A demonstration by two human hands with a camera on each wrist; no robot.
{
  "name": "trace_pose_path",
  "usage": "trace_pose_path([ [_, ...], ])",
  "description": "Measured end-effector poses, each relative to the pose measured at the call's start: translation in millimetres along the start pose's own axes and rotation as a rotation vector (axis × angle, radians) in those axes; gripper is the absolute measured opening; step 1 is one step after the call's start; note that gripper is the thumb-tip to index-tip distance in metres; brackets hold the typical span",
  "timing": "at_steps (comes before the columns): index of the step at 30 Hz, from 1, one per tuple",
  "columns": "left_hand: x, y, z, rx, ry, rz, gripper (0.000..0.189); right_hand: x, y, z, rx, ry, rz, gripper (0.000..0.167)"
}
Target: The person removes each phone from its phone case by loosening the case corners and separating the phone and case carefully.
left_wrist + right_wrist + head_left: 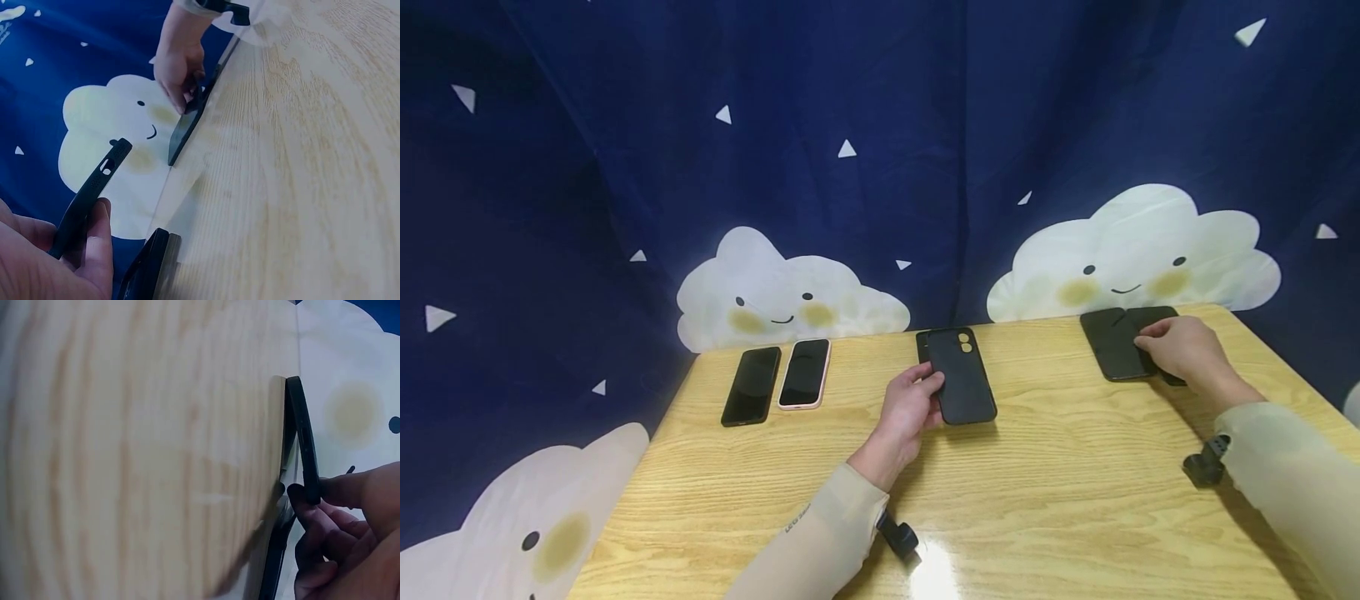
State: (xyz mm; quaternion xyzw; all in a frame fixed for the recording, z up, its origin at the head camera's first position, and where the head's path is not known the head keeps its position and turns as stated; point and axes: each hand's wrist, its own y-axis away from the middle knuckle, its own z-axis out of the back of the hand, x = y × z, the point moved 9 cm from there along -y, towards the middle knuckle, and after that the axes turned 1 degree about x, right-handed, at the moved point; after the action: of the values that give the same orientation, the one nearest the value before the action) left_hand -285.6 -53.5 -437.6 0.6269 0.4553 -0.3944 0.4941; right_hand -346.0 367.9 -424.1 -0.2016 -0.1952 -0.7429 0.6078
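My left hand (910, 408) grips a black phone case (966, 379) by its left edge, thumb on the back, near two camera holes. In the left wrist view the case (90, 187) is raised off the table and shows a slot in its end. Partly hidden behind it, another flat black item (922, 346) lies on the table. Over at the right, my right hand (1187, 350) pinches the edge of a dark phone-shaped slab (1112, 346). The right wrist view shows this slab (303, 434) tilted, its far edge down at the table. A second dark slab (1153, 315) lies beside it, partly covered by the hand.
At the table's left stand-off, a black phone (751, 387) lies beside a phone in a pink case (805, 375). A dark blue curtain (865, 200) with clouds hangs along the back edge of the wooden table (1037, 500). Small black cameras hang at both wrists.
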Motion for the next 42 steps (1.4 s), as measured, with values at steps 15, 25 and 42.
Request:
trace_pose_path([
  [15,-1.5,2.0,-0.8,0.003,0.0,-0.008,0.041,6.0,5.3,4.1,-0.046,0.106,-0.021,0.04],
  [25,-2.7,3.1,-0.9,0.012,0.008,-0.008,0.042,6.1,2.6,3.4,-0.059,0.128,-0.014,0.037],
  [42,-2.1,0.1,1.5,-0.005,-0.002,-0.014,0.043,16.2,10.8,2.9,-0.065,0.094,-0.029,0.045],
])
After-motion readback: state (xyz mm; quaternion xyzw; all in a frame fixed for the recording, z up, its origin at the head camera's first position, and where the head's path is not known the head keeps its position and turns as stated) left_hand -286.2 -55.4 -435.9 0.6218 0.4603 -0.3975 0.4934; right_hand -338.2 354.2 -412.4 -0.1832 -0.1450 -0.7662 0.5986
